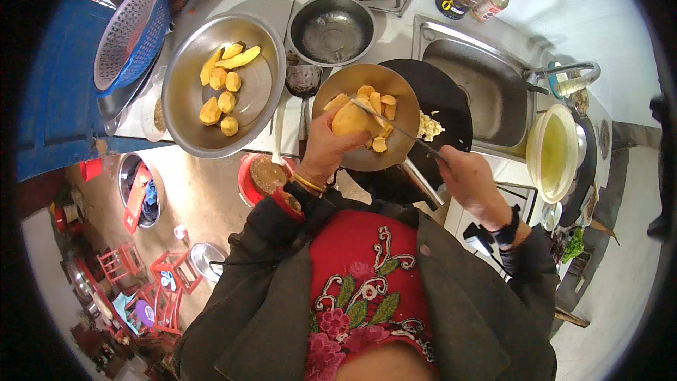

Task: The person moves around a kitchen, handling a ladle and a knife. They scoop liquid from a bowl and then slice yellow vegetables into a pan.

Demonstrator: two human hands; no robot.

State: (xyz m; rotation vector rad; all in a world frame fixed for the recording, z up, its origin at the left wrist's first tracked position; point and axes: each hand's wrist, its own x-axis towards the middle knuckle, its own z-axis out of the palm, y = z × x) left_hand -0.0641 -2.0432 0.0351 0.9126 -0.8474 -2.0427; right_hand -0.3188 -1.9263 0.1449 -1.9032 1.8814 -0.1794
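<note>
My left hand (328,143) grips a peeled yellow root vegetable (350,118) over a round metal pan (365,161). With my right hand (468,177) I hold a knife (407,135), its blade against that piece. Several cut yellow chunks (379,144) lie in the pan, whose metal handle (420,182) points toward my right side. Beneath the pan is a large black wok (439,90) with chopped pale bits (429,127) in it. To the left, a wide steel basin (177,79) holds several peeled yellow pieces (226,101).
An empty metal bowl (333,32) stands behind the pan. At right are a steel sink (476,84) with a faucet (574,71) and a tub of greenish liquid (552,153). A blue colander (129,37) leans far left. A red bucket (247,182) stands below the counter's edge.
</note>
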